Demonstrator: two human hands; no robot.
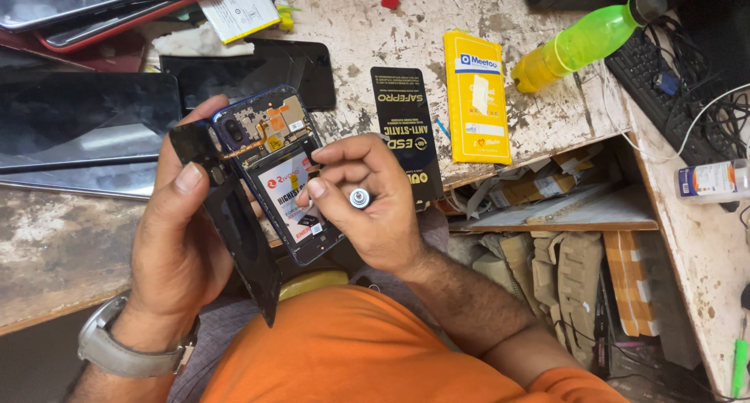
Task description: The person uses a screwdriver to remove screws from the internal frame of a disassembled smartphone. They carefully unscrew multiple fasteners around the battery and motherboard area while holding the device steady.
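A blue-framed opened phone (273, 176), a yellow flat packet (476, 98), a yellow-green bottle (582, 44), an orange shirt (367, 356).

Seen from above, the left hand (183, 239), a grey watch (125, 348) on its wrist, grips an opened blue phone (273, 176) with its circuit board and battery exposed. A dark back cover (242, 239) hangs beside the phone under the thumb. The right hand (367, 200) pinches a small screwdriver (359, 197), its silver end cap facing up, against the phone's middle. Behind them on the worn, paint-flecked bench (539, 114) lie a yellow packet (476, 98), a black packet (402, 114) and a green bottle (586, 40). Dark glass screens (78, 122) are stacked to the left.
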